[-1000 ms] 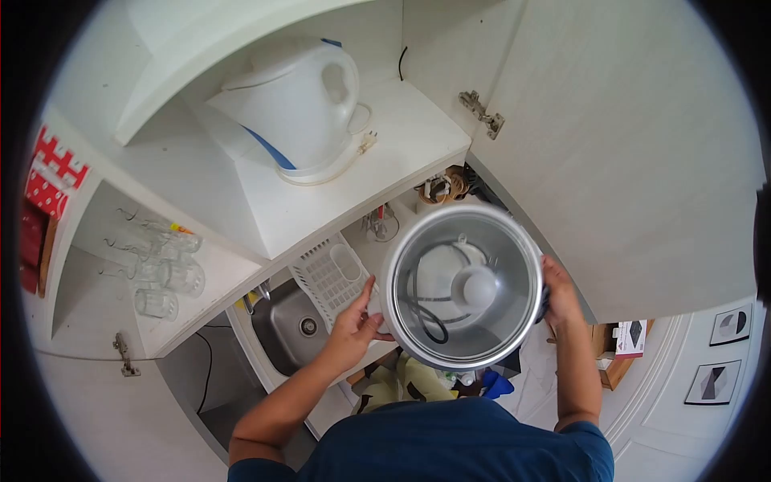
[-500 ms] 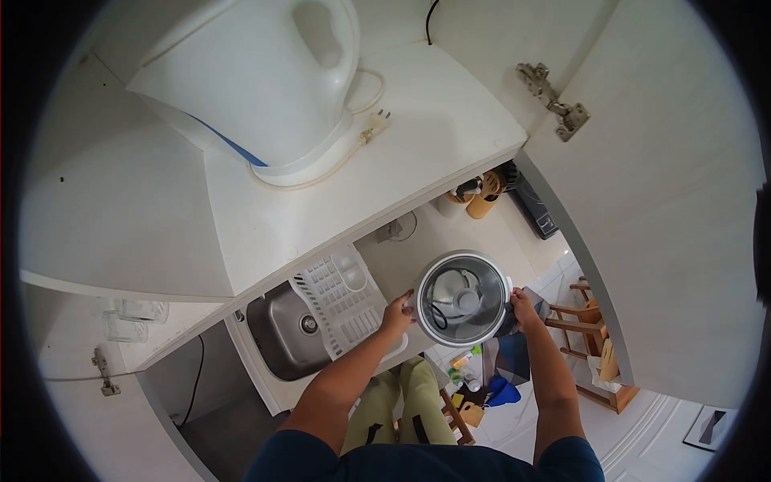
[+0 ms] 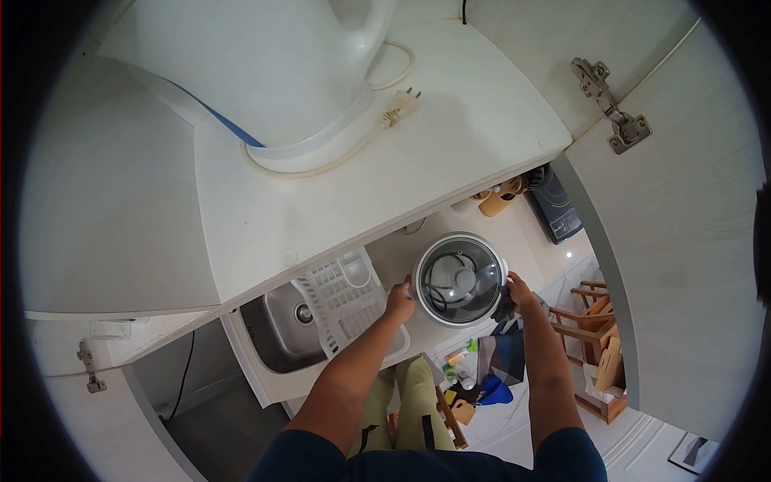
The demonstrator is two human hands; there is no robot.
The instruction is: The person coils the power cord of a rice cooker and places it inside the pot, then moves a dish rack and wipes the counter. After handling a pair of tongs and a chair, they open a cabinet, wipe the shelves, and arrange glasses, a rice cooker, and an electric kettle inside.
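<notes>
Both my hands hold a round white rice cooker with a glass lid (image 3: 460, 279), seen from above over the counter. A dark cord shows through the glass. My left hand (image 3: 400, 300) grips its left side with the fingers wrapped round the edge. On the opposite side my right hand (image 3: 517, 292) is closed on the rim or handle, next to something dark grey. Above, a large white kettle (image 3: 249, 72) stands on the open cabinet's shelf (image 3: 474, 112), its cord and plug (image 3: 401, 106) lying beside it.
A white dish rack (image 3: 344, 301) lies beside the steel sink (image 3: 281, 329). At the back right are a utensil holder (image 3: 496, 204) and black cooktop (image 3: 554, 205). Open cabinet doors (image 3: 683, 201) flank the view. Wooden furniture (image 3: 590, 329) stands at right, with bottles on the floor below.
The view has shifted closer to the shelf, so the kettle looks larger. The cooker and both hands sit slightly higher in the picture, still in the same grip.
</notes>
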